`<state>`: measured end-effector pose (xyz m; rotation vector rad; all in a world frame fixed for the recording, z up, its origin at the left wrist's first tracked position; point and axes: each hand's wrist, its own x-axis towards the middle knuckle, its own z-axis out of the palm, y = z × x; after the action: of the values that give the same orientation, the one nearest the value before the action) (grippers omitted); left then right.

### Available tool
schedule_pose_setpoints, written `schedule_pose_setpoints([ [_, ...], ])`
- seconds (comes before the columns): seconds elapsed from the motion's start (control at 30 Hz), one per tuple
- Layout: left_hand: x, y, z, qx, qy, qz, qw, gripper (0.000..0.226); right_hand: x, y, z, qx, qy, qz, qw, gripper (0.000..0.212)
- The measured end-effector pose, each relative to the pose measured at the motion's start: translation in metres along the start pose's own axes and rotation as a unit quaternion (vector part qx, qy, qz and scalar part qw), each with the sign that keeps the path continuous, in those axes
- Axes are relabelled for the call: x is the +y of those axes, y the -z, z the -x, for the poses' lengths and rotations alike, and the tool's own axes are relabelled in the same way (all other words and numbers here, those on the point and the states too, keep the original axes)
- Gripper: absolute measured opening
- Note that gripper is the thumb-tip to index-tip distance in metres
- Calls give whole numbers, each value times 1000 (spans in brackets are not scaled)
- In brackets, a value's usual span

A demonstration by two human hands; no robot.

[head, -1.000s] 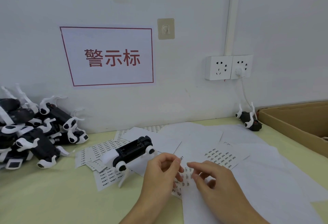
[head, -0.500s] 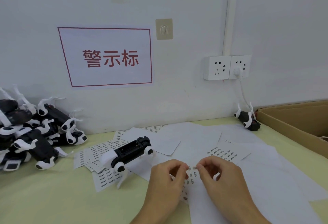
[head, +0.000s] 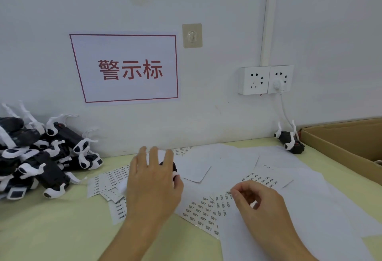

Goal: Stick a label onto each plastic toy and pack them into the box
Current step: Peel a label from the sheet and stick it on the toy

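A black-and-white plastic toy [head: 170, 165] lies on the table's label sheets, mostly hidden under my left hand [head: 152, 186], which hovers over it with straight, spread fingers. My right hand [head: 258, 200] is to the right, its fingers curled. Thumb and forefinger pinch a tiny label, barely visible, above a sheet of printed labels [head: 201, 212]. The open cardboard box [head: 339, 145] stands at the right edge. A heap of several similar toys [head: 41, 157] lies at the far left.
A single toy [head: 289, 141] sits against the wall beside the box, under a white cable [head: 284, 109] from the wall socket. More label sheets [head: 107, 180] and blank white sheets [head: 293, 178] cover the middle of the yellow-green table [head: 51, 229].
My left hand left the label sheet and moved up-left over the toy, fingers spreading out. My right hand stayed by the sheet with its fingertips pinched together.
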<state>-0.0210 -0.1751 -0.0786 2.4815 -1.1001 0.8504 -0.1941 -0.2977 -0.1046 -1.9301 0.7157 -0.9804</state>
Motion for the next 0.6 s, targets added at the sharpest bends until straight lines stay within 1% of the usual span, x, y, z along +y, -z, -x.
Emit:
schedule_pose_setpoints([
  [0.07, -13, 0, -3, -124, 54, -62, 989, 68, 0, -1, 0, -6, -1, 0, 1000, 23],
  [0.1, -18, -2, -4, -156, 58, -94, 982, 68, 0, -1, 0, -6, -2, 1, 1000, 23],
  [0.13, -22, -2, -5, -166, 48, -117, 978, 61, 1, -1, 0, -6, -3, 2, 1000, 22],
  [0.2, -25, 2, -6, -168, 28, -146, 975, 37, 1, 0, 0, -7, -5, 3, 1000, 22],
  [0.27, -26, 9, -8, -164, 32, -157, 973, 17, 1, 0, 0, -9, -7, 4, 1000, 22],
  [0.33, -27, 11, -10, -156, 47, -151, 975, 18, 2, 0, -1, -10, -12, 1, 1000, 23],
  [0.37, -27, 12, -11, -146, 60, -124, 980, 20, 2, 0, -1, -11, -14, 0, 1000, 23],
  [0.4, -26, 13, -12, -139, 79, -72, 985, 22, 2, 1, -1, -10, -15, -1, 1000, 22],
  [0.43, -25, 15, -13, -134, 106, 8, 985, 27, 2, 1, -1, -9, -15, -2, 1000, 22],
  [0.47, -23, 18, -14, -140, 135, 105, 975, 37, 3, 2, -1, -6, -16, -4, 1000, 21],
  [0.5, -19, 21, -15, -155, 156, 209, 953, 50, 3, 2, -2, -4, -18, -8, 1000, 19],
  [0.53, -14, 22, -15, -174, 170, 307, 920, 58, 3, 2, -2, -1, -22, -12, 1000, 18],
  [0.57, -7, 24, -14, -199, 177, 384, 884, 60, 3, 3, -3, 1, -28, -17, 999, 16],
  [0.6, 1, 23, -11, -226, 180, 444, 848, 56, 4, 3, -3, 4, -35, -23, 999, 15],
])
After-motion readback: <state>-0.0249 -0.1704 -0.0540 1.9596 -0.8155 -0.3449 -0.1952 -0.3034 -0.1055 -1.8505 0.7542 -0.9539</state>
